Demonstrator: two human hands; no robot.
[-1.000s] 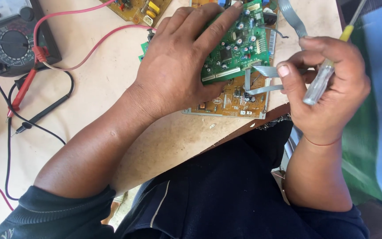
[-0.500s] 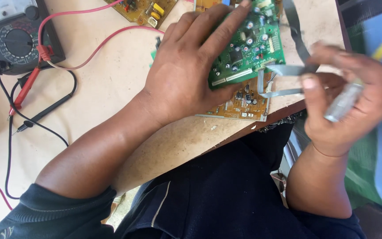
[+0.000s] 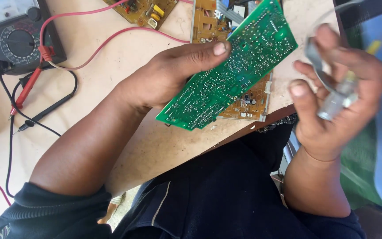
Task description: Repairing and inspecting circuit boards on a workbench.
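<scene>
My left hand grips a green circuit board by its edge, lifted off the bench with its solder side turned up toward me. Under it on the bench lies a brown circuit board. My right hand, blurred and off the bench's right edge, is closed around a screwdriver with a clear handle and yellow tip, and a grey ribbon cable curls against its fingers.
An analog multimeter sits at the top left, with red lead and black lead trailing over the light wooden bench. Another brown circuit board lies at the top edge. My lap in dark clothing is below.
My left hand has lifted the green board off the brown one and flipped it from component side to solder side. My right hand has moved right and up with the screwdriver.
</scene>
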